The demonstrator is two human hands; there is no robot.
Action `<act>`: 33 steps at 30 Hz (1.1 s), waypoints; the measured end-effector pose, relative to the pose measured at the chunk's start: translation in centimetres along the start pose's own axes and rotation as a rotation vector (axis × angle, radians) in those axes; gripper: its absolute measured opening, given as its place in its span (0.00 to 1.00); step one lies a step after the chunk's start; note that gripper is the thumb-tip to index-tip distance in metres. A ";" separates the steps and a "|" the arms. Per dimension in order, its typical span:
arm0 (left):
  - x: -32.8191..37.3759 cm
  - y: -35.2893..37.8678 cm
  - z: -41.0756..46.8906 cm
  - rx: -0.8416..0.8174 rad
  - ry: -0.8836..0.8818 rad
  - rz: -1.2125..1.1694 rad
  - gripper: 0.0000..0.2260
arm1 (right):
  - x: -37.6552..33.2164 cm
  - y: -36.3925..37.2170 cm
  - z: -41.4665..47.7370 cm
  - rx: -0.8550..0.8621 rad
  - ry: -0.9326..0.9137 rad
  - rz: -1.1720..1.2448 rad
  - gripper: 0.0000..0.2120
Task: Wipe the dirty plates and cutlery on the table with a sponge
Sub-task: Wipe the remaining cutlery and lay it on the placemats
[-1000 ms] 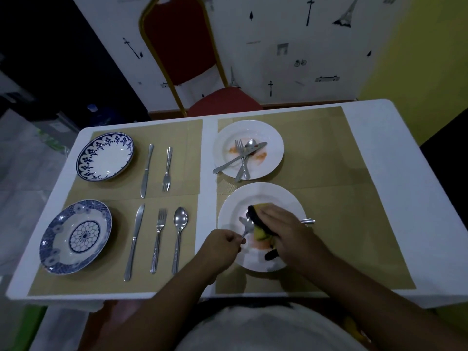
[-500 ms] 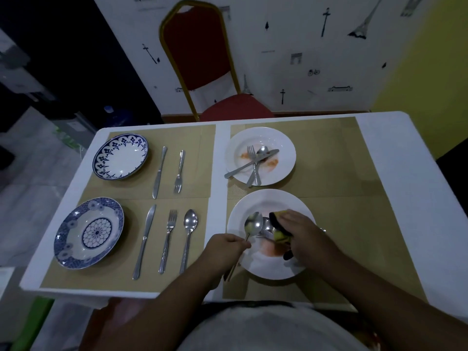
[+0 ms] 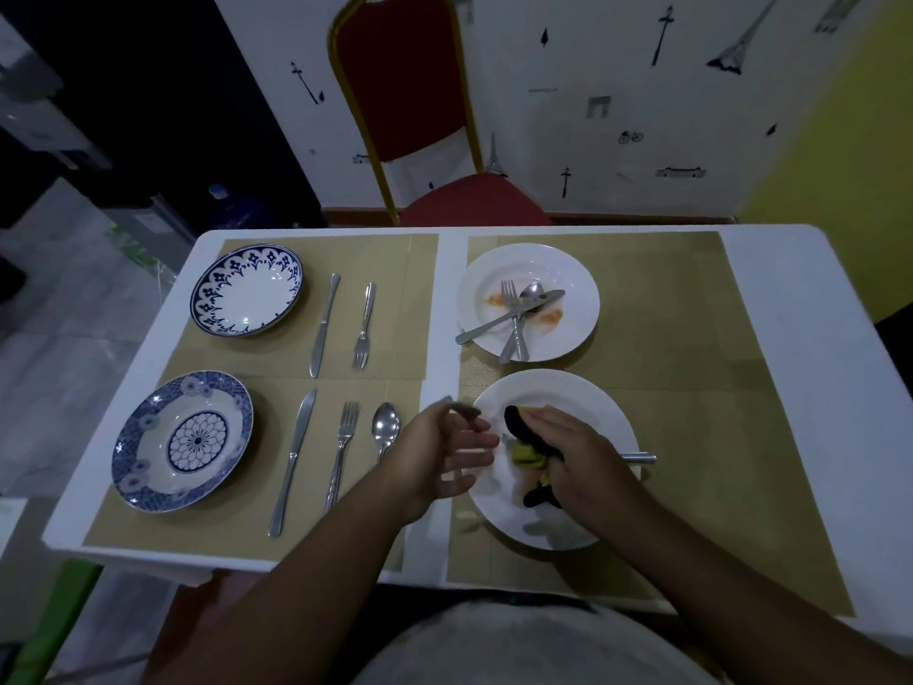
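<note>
The right hand [image 3: 578,452] is clenched round a yellow-and-dark sponge [image 3: 518,425] and presses it onto the near white plate [image 3: 583,402], which sits at about 5 o'clock on the worktop [image 3: 790,313]. From under that hand a metal handle [image 3: 640,458] sticks out toward 3 o'clock, across the plate's rim. The left hand [image 3: 439,452] hovers at the plate's 9 o'clock edge. Its fingers [image 3: 477,440] are loosely spread and released, and though blurred, they seem to hold nothing.

At 12 o'clock from this plate, just beside it, is the far white plate [image 3: 573,284]. It has orange smears [image 3: 551,316] and a crossed pile of cutlery [image 3: 516,313]: fork, spoon and knife.

On the worktop's left half, two blue-patterned plates lie at 10 o'clock [image 3: 247,289] and 8 o'clock [image 3: 183,440]. A knife [image 3: 323,326] and fork [image 3: 364,326] lie beside the first. A second knife [image 3: 292,462], a second fork [image 3: 341,452] and a spoon [image 3: 385,430] lie beside the other. A red chair [image 3: 400,91] stands beyond the worktop at 12 o'clock.
</note>
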State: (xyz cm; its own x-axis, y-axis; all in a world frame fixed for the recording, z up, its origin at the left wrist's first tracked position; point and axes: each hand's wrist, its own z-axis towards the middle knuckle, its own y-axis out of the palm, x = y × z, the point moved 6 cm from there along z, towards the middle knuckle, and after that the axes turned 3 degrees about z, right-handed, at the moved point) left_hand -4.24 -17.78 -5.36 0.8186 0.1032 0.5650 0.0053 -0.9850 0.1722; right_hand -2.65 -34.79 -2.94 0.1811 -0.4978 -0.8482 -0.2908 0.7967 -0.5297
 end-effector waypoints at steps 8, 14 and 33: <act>1.2 -2.1 1.4 -0.079 0.080 -0.052 0.03 | -1.9 2.1 1.9 -0.009 -0.012 -0.046 0.30; 1.1 -5.7 2.7 -0.014 0.058 -0.030 0.06 | -3.0 4.7 3.4 0.002 0.019 -0.076 0.31; 7.6 -15.1 10.2 0.411 0.278 0.278 0.05 | -2.6 11.7 13.6 0.000 0.091 -0.104 0.29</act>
State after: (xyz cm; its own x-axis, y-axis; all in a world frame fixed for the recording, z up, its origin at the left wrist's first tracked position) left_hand 7.78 -3.47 -11.87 0.6398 -0.1902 0.7447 0.0799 -0.9472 -0.3106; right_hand 6.23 -19.52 -6.91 0.1241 -0.6071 -0.7849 -0.2749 0.7390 -0.6151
